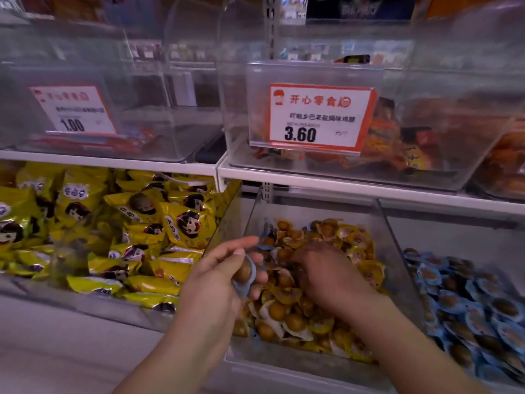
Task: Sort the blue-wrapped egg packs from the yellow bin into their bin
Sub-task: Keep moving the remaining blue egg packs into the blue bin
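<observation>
1. Holding one round blue-wrapped egg pack (244,275), the left hand (218,280) curls its grip around it, collecting strays.
2. Right hand (326,273) digs in the clear yellow-pack bin (395,251); its grip I cannot tell.
3. Blue-pack bin (466,231) waits at 3 o'clock.

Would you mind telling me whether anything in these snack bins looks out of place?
Yes: a blue-wrapped egg pack lies at the back left of the yellow bin, among yellow-wrapped eggs. The left hand already holds another blue pack; the right hand digs in.
</observation>
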Available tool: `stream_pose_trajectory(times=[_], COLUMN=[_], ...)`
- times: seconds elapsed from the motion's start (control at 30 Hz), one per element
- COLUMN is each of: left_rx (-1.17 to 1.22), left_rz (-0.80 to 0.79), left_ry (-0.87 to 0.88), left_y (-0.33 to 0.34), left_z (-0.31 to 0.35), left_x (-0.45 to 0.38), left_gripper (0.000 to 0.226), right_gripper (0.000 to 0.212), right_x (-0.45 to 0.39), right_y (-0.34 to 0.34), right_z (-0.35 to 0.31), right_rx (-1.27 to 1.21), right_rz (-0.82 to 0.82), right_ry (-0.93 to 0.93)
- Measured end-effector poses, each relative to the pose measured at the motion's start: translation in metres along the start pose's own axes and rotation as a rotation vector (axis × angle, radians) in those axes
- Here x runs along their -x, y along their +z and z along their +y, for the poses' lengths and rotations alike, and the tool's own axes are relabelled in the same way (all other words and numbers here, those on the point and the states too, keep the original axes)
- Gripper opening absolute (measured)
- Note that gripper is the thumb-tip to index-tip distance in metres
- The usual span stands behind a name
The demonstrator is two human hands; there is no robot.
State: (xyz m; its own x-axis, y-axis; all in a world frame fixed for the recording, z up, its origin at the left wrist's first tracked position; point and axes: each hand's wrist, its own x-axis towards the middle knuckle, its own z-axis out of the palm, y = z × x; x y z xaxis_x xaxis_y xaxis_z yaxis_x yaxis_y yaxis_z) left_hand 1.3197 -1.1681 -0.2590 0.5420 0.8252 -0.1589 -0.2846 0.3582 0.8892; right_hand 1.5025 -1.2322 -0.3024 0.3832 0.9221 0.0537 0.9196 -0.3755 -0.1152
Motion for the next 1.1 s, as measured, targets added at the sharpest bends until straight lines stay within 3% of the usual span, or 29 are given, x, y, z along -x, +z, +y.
stream_pose_trajectory(times=[0.1,0.17,0.23,0.33,0.4,0.47,0.53,0.57,0.63,0.7,0.73,0.93,1.1], left_rx=[0.035,0.013,-0.009,0.094,0.188,0.194,0.176,0.168,0.151,0.125,0.113,0.106,0.086], left_rz=[0.017,0.046,0.009,-0.075,0.001,0.095,0.142,0.157,0.168,0.172,0.173,0.166,0.171], left_ry=[-0.014,-0.025,-0.046,-0.065,-0.041,-0.024,-0.007,-0.002,-0.002,-0.011,-0.012,0.036,0.046], left_y=[-0.008,-0.009,-0.005,-0.001,-0.005,-0.015,-0.025,-0.029,-0.033,-0.033,-0.032,-0.031,-0.029], left_z=[0.013,0.014,0.011,0.007,0.011,0.016,0.02,0.02,0.018,0.015,0.014,0.017,0.016], left_x=[0.003,0.004,0.006,0.007,0.005,-0.001,-0.006,-0.007,-0.009,-0.01,-0.01,-0.01,-0.009], left_gripper=[0.031,0.024,0.025,0.039,0.029,0.022,0.022,0.022,0.021,0.019,0.019,0.021,0.021], right_gripper=[0.027,0.019,0.012,0.024,0.028,0.037,0.032,0.025,0.024,0.05,0.061,0.098,0.042], right_x=[0.0,0.006,0.013,0.022,0.022,0.016,0.002,-0.007,-0.028,-0.05,-0.059,-0.088,-0.092], right_y=[-0.014,-0.029,-0.041,-0.038,-0.031,-0.033,-0.028,-0.025,-0.014,0.004,0.012,0.029,0.027], right_z=[0.006,-0.003,-0.031,-0.074,-0.081,-0.072,-0.056,-0.05,-0.041,-0.038,-0.037,-0.033,-0.037], right_rx=[-0.009,-0.389,-0.727,-0.741,-0.855,-1.234,-1.367,-1.217,-0.64,-0.184,-0.091,-0.176,-0.182], right_rz=[0.229,0.391,0.449,0.37,0.246,0.118,0.109,0.104,-0.044,-0.21,-0.248,-0.145,-0.112], right_ry=[0.064,0.062,-0.047,-0.287,-0.35,-0.214,-0.025,0.02,-0.029,-0.106,-0.096,0.054,0.003])
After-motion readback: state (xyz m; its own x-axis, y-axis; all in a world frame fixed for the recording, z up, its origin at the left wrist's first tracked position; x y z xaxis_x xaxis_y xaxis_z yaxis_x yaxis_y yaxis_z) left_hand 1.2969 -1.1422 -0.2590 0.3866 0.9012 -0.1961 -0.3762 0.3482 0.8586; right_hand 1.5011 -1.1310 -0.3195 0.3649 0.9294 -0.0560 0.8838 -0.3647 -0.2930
